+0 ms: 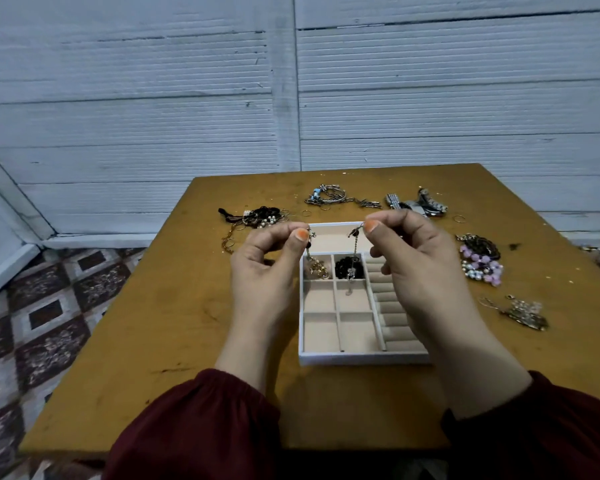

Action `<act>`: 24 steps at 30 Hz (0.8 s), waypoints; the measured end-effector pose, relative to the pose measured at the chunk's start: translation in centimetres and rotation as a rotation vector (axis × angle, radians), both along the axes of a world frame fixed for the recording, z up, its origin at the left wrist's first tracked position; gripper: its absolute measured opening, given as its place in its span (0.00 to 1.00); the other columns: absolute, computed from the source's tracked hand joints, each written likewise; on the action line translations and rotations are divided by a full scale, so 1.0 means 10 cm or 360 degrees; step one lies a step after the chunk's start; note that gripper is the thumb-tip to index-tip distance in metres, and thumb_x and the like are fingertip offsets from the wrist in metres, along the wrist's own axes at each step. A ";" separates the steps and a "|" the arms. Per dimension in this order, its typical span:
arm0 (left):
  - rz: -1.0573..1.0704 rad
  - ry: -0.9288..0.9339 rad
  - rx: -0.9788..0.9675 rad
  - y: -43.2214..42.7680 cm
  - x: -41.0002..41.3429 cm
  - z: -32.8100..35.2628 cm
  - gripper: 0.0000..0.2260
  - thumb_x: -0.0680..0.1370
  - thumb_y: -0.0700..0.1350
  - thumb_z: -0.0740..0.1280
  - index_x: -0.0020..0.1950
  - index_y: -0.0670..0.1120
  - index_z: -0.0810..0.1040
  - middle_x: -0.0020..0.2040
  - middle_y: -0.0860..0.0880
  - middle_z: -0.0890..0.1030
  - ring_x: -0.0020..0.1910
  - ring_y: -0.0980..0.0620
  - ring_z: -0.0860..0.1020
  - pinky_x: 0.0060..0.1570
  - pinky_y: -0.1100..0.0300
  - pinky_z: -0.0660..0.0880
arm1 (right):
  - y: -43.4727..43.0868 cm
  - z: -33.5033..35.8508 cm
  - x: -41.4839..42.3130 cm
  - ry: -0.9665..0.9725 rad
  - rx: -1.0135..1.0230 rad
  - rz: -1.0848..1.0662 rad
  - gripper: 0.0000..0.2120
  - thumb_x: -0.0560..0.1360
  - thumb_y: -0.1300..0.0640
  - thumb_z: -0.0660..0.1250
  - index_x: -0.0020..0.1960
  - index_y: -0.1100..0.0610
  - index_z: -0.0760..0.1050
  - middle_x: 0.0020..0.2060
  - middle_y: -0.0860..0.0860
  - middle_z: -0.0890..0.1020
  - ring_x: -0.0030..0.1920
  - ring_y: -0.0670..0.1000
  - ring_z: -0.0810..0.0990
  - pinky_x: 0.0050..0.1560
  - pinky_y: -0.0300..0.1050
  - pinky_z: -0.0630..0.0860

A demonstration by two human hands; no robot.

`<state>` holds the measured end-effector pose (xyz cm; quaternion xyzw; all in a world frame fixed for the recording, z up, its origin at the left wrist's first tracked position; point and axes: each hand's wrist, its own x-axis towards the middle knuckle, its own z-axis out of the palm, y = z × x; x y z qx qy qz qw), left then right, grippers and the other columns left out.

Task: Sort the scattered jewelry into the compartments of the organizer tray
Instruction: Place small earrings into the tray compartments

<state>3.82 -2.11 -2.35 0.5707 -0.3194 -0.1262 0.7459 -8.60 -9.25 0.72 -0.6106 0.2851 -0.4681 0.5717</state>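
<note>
Dangling upright below each pinch, two drop earrings [354, 251] are hanging over the organizer tray [361, 358]; left hand [267, 268] and right hand [420, 268] are each gripping one, the compartments lying directly beneath.

Front tray [361, 358] compartments free; jewelry piles L [257, 216], back [329, 197] & R [482, 261] of it.

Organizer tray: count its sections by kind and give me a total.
Long compartment: 1
Small square compartments: 6
Ring-roll section: 1
Total: 8
</note>
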 end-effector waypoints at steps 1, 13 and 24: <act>0.0005 -0.0015 0.0005 0.00 -0.02 -0.02 0.03 0.71 0.46 0.73 0.44 0.49 0.82 0.50 0.41 0.82 0.47 0.56 0.80 0.47 0.65 0.74 | 0.00 -0.02 -0.03 -0.0017 -0.0023 0.0005 0.05 0.75 0.63 0.67 0.41 0.55 0.78 0.32 0.43 0.77 0.31 0.39 0.72 0.32 0.29 0.69; 0.0044 -0.0084 0.0181 0.06 -0.08 -0.19 0.07 0.70 0.55 0.72 0.46 0.56 0.84 0.51 0.47 0.82 0.57 0.47 0.78 0.59 0.44 0.74 | 0.01 -0.30 -0.13 -0.0253 -0.0089 0.0130 0.03 0.75 0.67 0.65 0.46 0.62 0.76 0.29 0.42 0.80 0.31 0.38 0.76 0.34 0.29 0.71; 0.0013 -0.0010 0.0276 0.04 -0.06 -0.23 0.04 0.68 0.52 0.75 0.41 0.53 0.84 0.54 0.39 0.79 0.56 0.44 0.77 0.57 0.52 0.75 | -0.01 -0.34 -0.13 -0.0354 -0.0062 0.0154 0.04 0.75 0.66 0.65 0.45 0.60 0.76 0.31 0.43 0.80 0.32 0.39 0.76 0.34 0.31 0.72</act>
